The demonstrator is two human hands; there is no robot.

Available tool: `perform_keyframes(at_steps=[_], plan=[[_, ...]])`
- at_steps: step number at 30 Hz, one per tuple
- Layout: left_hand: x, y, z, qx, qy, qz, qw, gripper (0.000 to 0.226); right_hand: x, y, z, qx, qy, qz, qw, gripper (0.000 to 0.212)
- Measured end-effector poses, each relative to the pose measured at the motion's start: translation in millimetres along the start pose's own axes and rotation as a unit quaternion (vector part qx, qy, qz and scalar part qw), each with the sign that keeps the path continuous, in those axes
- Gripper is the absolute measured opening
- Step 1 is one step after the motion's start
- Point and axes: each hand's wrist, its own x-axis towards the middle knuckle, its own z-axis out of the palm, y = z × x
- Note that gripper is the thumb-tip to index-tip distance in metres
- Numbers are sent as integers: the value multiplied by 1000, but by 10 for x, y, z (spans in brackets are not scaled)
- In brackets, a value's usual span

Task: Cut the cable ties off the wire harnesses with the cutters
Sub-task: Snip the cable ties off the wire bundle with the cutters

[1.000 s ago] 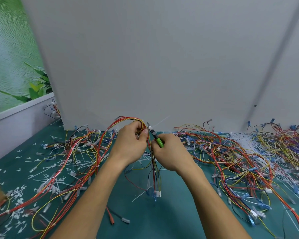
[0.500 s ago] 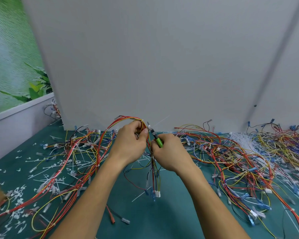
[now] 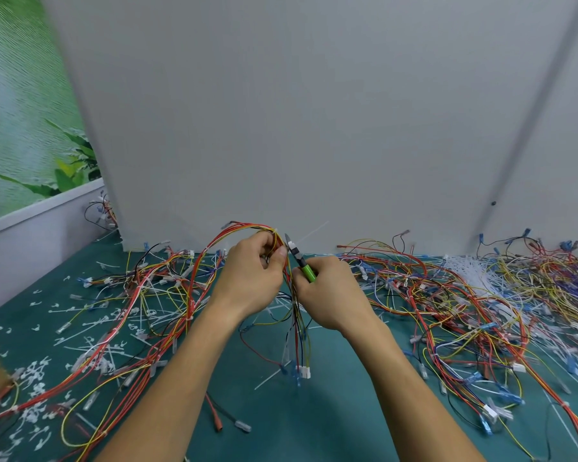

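A wire harness (image 3: 247, 227) is held above the green table (image 3: 314, 425) in the curled left hand (image 3: 251, 278), its ends hanging straight down between the wrists. Green-handled cutters (image 3: 302, 263) are clamped in the right hand (image 3: 327, 295) — nose slanted up-left, just beside the left fingertips — where the cable tie, unseen, is presumed to sit.

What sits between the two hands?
Head view: red, yellow and black harness wires hang between left hand and right hand, beside the green-handled metal cutters.

left hand (image 3: 251, 278) raised, fingers curled, thumb pinching; right hand (image 3: 327, 295) fisted, just beside it, wrists apart
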Motion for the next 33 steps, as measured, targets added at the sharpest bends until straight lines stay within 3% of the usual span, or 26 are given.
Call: perform_keyframes(at_steps=[6,15,24,33], plan=[[3,-4,-2,4,1,2,1000,18,-3,-9,-2,6,10,4,1000,48],[1,10,-6,5,1,-3,1000,19,-5,-5,17,-4,5,-25,1000,29],[4,6,-15,-3,3,-2,1000,19,0,-12,24,9,28,1,1000,45],[-11,39,-26,6,7,3,1000,20,-9,-22,44,9,32,-3,999,44]])
